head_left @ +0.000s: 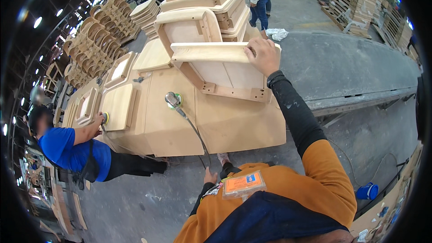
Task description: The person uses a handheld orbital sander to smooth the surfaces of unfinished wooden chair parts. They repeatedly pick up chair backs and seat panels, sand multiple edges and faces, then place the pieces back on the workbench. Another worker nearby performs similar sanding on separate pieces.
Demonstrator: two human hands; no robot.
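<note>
My right hand (264,56) grips the upper right corner of a pale wooden seat frame (225,91), its fingers closed over the top edge. The frame stands tilted on its side on the covered table, its hollow underside and drilled corner blocks toward me. Low beside my body, my left hand (210,176) is closed on the dark hose (198,132) of a sander. That round sander (173,101), with a green-rimmed pad, rests on the brown table cover (164,128). Right behind the held frame, another seat frame (189,29) leans against a stack.
Stacked seat frames (229,6) rise at the table's far side. At left, a co-worker in blue (76,150) works a sander on a wooden panel (119,108). A grey table (346,63) adjoins on the right. A blue bucket (367,191) stands on the floor.
</note>
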